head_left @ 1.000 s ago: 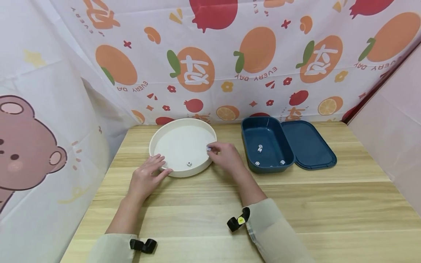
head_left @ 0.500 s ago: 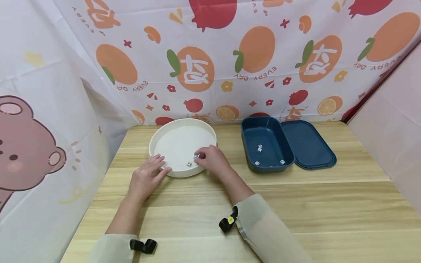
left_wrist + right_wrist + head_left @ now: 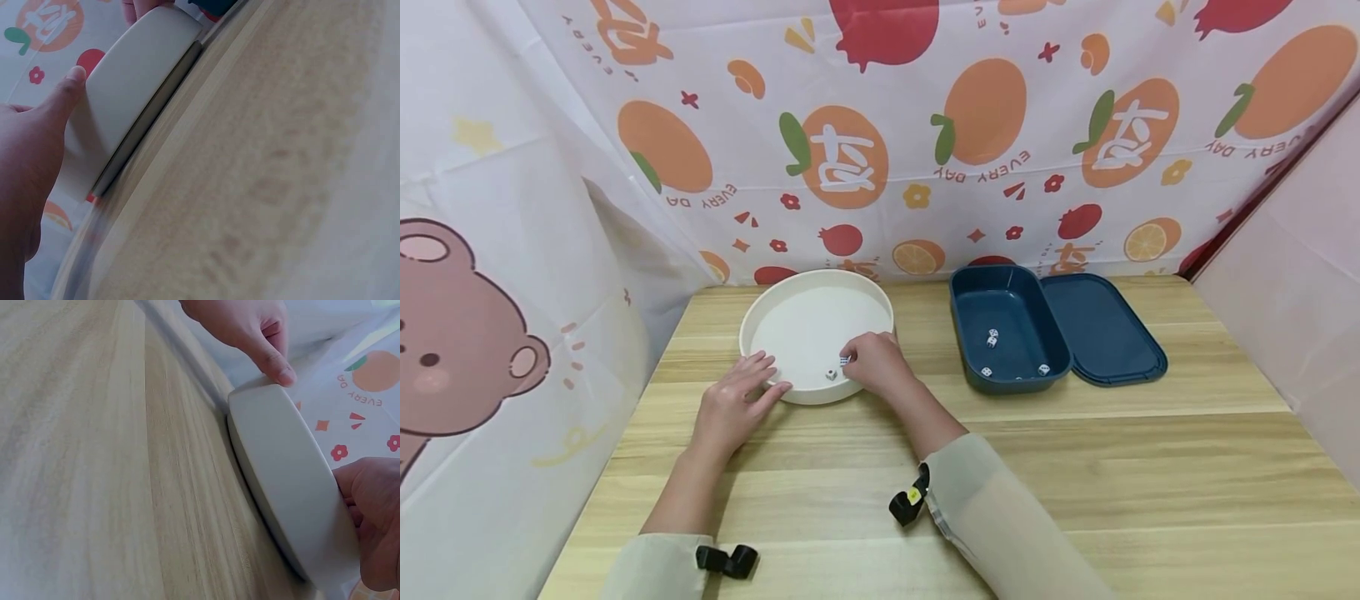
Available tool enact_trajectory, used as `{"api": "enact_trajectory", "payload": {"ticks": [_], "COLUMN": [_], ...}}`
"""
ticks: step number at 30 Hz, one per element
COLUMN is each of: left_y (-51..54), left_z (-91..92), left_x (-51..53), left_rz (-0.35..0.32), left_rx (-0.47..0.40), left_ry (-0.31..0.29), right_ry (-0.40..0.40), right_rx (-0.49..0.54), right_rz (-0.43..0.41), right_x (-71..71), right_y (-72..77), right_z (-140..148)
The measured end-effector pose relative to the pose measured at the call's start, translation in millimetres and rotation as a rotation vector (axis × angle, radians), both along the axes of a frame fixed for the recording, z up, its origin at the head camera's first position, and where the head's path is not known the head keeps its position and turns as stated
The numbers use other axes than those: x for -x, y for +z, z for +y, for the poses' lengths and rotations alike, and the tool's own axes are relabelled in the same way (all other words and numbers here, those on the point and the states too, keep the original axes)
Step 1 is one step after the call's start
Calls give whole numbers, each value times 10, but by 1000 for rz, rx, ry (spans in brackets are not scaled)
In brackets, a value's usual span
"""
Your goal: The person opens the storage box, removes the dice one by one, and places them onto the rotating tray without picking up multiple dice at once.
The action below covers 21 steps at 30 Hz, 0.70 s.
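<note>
Pinching a small white die (image 3: 844, 361) in the fingertips of the right hand (image 3: 876, 364), inside the round white tray (image 3: 808, 279) toward its 5 o'clock. Cannot tell contact with the tray floor from a hold just above it. Resting the left hand (image 3: 732, 400) on the tray rim between 7 and 8 o'clock, grasping nothing, with fingers relaxed and extended, probably for steadiness. Seems only part done, going by the spread of dice: in the tray, just one loose die (image 3: 831, 375), near 6 o'clock and just beside the pinched one, toward its 8 o'clock; in the fingers, one more, not yet released. Apparently remaining: at least four dice (image 3: 992, 342) in the blue box (image 3: 1015, 321), well apart from the tray toward 3 o'clock, plus possibly another, mostly hidden by the near wall. Already off the box: the blue lid (image 3: 1105, 329), flat just beside it toward 3 o'clock. As for pointing, projecting from the fingertips toward about 9 o'clock, showing blue pips to the head view. No long axis in so cubic a shape; too small and too covered for judging exact tilt.
</note>
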<state>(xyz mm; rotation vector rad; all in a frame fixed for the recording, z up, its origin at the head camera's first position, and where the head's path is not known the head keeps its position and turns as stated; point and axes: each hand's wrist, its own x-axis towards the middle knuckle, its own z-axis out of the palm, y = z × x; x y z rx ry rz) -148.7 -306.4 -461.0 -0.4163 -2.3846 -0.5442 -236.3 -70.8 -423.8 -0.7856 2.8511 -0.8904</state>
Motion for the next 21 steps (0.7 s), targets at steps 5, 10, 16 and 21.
{"api": "enact_trajectory", "payload": {"ticks": [5,10,16,21], "left_y": [10,-2,-3,-10], "left_z": [-1,-6,-5,-9], "left_x": [4,9,12,18], "left_rz": [5,8,3,15], "left_rx": [4,5,4,1], "left_ry": [-4,-8,-5,-12], "right_ry": [10,10,-2,-6], "right_rx": [-18,-3,22,47], "right_rz": [-8,-3,21,34], "right_x": [-7,-20,-33,-37], "right_y": [27,23,15,-14], "right_z": [6,12,15,22]}}
